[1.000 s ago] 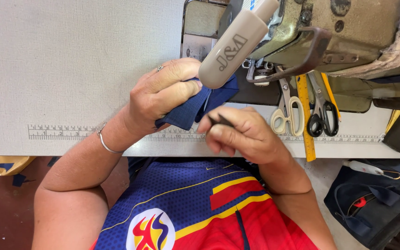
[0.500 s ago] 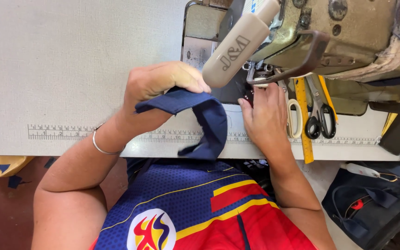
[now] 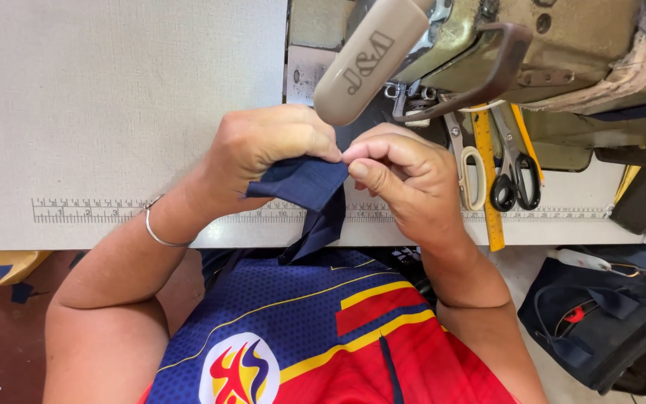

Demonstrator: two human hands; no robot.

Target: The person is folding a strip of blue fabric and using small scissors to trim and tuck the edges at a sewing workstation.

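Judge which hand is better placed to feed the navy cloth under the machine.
Probably the right hand: it pinches the cloth edge closest to the sewing machine. The left hand grips the cloth farther away.

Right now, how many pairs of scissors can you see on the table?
2: a cream-handled pair and a black-handled pair side by side right of the right hand. Others may be hidden under the sewing machine.

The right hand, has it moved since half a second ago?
Yes. The right hand came back from the sewing machine toward the table's ruler strip, meeting the left hand on the blue cloth.
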